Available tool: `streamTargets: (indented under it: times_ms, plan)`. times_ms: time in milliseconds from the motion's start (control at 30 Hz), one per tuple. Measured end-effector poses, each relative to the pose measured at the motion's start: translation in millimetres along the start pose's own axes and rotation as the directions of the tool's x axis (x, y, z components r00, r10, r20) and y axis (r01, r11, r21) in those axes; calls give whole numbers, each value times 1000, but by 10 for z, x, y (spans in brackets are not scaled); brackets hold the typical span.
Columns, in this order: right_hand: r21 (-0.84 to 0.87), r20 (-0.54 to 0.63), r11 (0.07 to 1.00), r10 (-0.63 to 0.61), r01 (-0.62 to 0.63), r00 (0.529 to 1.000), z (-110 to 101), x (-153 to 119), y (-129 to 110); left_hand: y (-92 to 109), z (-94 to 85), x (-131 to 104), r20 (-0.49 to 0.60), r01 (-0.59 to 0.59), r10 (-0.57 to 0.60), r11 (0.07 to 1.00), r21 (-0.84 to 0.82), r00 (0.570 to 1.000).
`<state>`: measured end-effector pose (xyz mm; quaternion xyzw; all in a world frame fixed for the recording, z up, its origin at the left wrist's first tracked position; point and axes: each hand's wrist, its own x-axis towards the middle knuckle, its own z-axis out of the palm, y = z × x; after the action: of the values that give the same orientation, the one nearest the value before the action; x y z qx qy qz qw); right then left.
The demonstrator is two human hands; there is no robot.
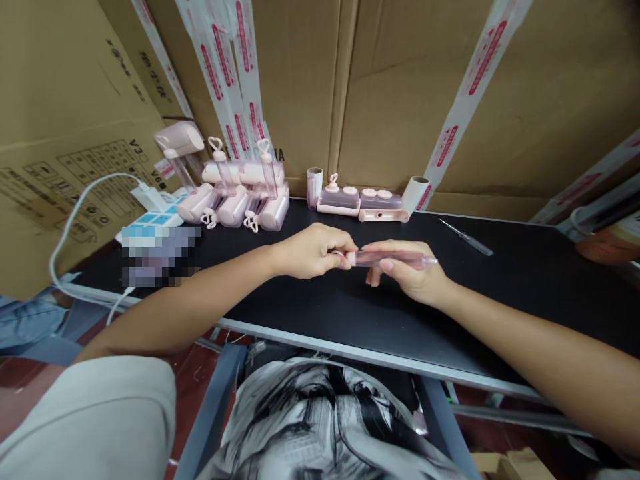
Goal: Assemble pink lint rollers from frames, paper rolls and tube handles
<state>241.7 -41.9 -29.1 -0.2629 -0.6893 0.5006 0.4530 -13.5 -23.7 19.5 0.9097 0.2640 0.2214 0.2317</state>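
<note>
Above the black table, both hands meet on one clear pink tube, held level. My left hand is closed in a pinch on the light pink cap and loop at the tube's left end. My right hand grips the tube's body between thumb and fingers, with the narrow right end lying across the palm. Behind the hands stand parts in the same pink: a clear pink piece with a heart-loop cap and a similar piece beside it, flanked by white rolls.
Pink capped units are piled at the back left. A white power strip with a plugged-in adapter and cable sits left of them. A screwdriver lies to the right. Tall cardboard walls the back edge. A container stands far right.
</note>
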Motion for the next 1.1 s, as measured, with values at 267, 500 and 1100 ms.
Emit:
streamTargets:
  times_ms: [267,500,1100]
  plan:
    - [-58,142,994,96,-89,985,31,133,100,-127,-29,78,149,150,-191,956,251,970]
    - [-342,-116,935,59,-95,992,-354,235,273,-312,-229,18,32,378,-450,785,491,893]
    - [-948,-268,193,-49,-254,962,-1167,526,650,-494,-129,64,14,333,-413,754,567,910]
